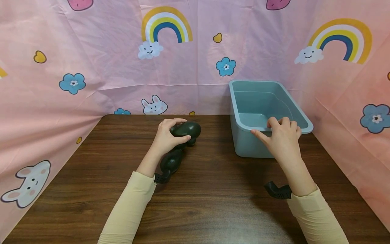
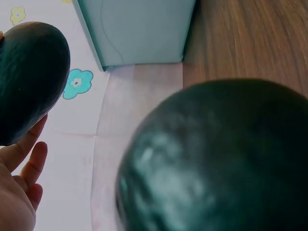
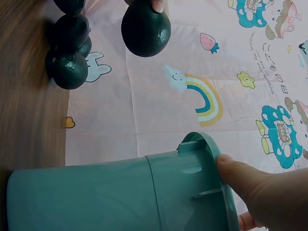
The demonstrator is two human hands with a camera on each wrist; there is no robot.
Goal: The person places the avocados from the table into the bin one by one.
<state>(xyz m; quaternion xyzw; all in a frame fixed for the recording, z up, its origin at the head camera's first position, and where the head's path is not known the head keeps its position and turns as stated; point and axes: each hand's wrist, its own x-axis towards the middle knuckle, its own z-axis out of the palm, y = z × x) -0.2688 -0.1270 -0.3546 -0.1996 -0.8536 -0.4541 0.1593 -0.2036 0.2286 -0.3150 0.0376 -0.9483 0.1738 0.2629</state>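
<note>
My left hand (image 1: 166, 137) grips a dark green avocado (image 1: 189, 128), holding it raised over the left-centre of the table; the right wrist view shows this avocado (image 3: 147, 29) well above the others. Below it, several more avocados (image 1: 172, 161) lie close together on the wood, partly covered by the hand and the held one. One avocado (image 2: 226, 163) looms large and blurred in the left wrist view. At the right, my right hand (image 1: 281, 139) holds the near rim of a blue-green plastic bin (image 1: 250, 144), thumb outside and fingers over the edge.
The brown wooden table (image 1: 207, 203) reaches to a pink printed cloth (image 1: 198, 67) hung at the back and both sides. The bin stands at the back right, its opening upward. Black wrist mounts (image 1: 277, 190) jut from both sleeves.
</note>
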